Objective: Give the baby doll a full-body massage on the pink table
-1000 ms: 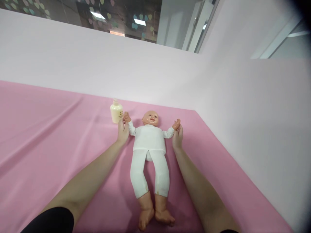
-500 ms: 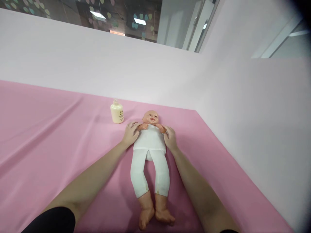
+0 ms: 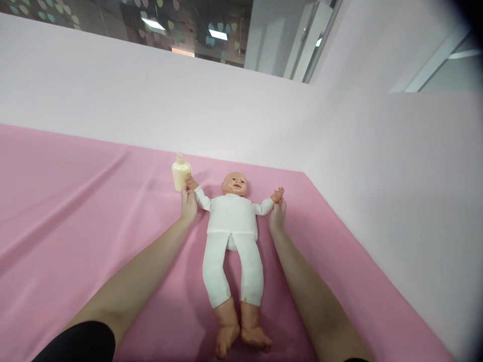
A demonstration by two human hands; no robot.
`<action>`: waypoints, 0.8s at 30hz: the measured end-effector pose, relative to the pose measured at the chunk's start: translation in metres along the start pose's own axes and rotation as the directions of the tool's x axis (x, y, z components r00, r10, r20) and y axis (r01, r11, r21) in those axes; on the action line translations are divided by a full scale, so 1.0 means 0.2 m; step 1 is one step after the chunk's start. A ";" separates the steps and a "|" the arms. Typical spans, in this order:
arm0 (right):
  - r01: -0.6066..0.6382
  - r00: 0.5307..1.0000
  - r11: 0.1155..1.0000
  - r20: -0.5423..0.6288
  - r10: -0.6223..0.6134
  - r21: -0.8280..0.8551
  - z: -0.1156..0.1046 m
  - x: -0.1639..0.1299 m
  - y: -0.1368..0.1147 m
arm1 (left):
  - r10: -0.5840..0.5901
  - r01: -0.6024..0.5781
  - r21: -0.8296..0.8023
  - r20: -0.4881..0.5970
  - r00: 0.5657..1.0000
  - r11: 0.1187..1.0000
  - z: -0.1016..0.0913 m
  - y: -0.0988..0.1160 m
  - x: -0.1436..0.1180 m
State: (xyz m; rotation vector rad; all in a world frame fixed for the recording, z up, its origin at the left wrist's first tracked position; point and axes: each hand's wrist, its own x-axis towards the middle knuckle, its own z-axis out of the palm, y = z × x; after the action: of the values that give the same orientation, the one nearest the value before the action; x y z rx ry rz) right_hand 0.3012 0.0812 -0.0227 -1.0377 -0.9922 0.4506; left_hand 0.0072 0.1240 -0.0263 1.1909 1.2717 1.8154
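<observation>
A baby doll (image 3: 232, 216) in a white top and white trousers lies on its back, bare feet toward me, both arms spread out to the sides. My left hand (image 3: 188, 203) is closed at the wrist of the doll's arm on the left. On the other side my right hand (image 3: 278, 213) grips the doll's other arm near its wrist. Some of my fingertips are hidden behind the doll's arms. Just beyond my left hand stands a cream pump bottle (image 3: 180, 173), partly covered by the doll's raised hand.
A pink sheet (image 3: 113, 216) with a few creases covers the surface under the doll. White walls (image 3: 151, 100) rise behind and at the right (image 3: 396, 166). Above the back wall is a window (image 3: 204, 15) with heart-shaped stickers.
Both my hands have moved outward, carrying the doll's arms from folded over its chest to stretched out sideways. The doll's body and the bottle stay in place.
</observation>
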 end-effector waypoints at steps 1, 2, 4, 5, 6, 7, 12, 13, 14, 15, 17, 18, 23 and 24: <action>0.023 0.999 1.000 0.026 -0.023 0.018 0.01 -0.01 -0.01 | 0.044 -0.044 0.014 0.010 0.999 0.999 0.00 0.00 0.00; 0.049 0.997 0.998 0.057 -0.051 0.033 0.02 -0.02 -0.03 | 0.104 -0.106 0.040 0.031 0.994 0.994 0.00 0.00 0.00; 0.117 0.980 0.993 0.163 -0.118 0.012 0.04 -0.04 -0.06 | 0.234 -0.247 0.127 0.109 0.966 0.961 0.00 0.00 -0.01; 0.157 0.965 0.987 0.216 -0.147 -0.027 0.05 -0.05 -0.07 | 0.287 -0.314 0.182 0.163 0.944 0.932 0.00 0.01 -0.02; 0.202 0.949 0.976 0.264 -0.174 -0.080 0.05 -0.06 -0.08 | 0.330 -0.379 0.237 0.220 0.918 0.894 0.00 0.02 -0.03; 0.253 0.931 0.957 0.306 -0.201 -0.141 0.06 -0.06 -0.09 | 0.366 -0.440 0.285 0.277 0.888 0.852 0.01 0.02 -0.04; 0.504 0.805 0.800 0.511 -0.300 -0.324 0.07 -0.09 -0.09 | 0.395 -0.641 0.416 0.536 0.746 0.645 0.03 0.07 -0.11; 0.529 0.785 0.783 0.539 -0.304 -0.329 0.07 -0.10 -0.10 | 0.380 -0.660 0.427 0.572 0.727 0.619 0.04 0.08 -0.12; 0.542 0.774 0.773 0.556 -0.304 -0.331 0.07 -0.10 -0.10 | 0.367 -0.671 0.434 0.595 0.715 0.601 0.04 0.09 -0.12; 0.545 0.771 0.771 0.560 -0.304 -0.331 0.07 -0.10 -0.10 | 0.359 -0.674 0.438 0.605 0.710 0.595 0.04 0.09 -0.13; 0.521 0.790 0.787 0.536 -0.299 -0.330 0.07 -0.10 -0.09 | 0.357 -0.658 0.434 0.590 0.724 0.616 0.04 0.09 -0.13; 0.493 0.811 0.806 0.508 -0.290 -0.327 0.07 -0.10 -0.08 | 0.362 -0.640 0.423 0.569 0.738 0.641 0.04 0.09 -0.13; 0.207 0.947 0.963 0.281 -0.153 -0.173 0.06 -0.07 -0.05 | 0.353 -0.439 0.249 0.325 0.877 0.863 0.02 0.07 -0.08; 0.155 0.964 0.982 0.236 -0.125 -0.111 0.05 -0.06 -0.05 | 0.317 -0.371 0.194 0.260 0.912 0.908 0.02 0.06 -0.06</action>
State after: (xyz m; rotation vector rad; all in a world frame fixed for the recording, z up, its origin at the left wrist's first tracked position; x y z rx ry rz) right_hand 0.2854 0.0740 -0.0181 -1.0379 -1.3062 0.3988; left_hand 0.0155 0.1108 -0.0195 1.8007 1.2318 1.7340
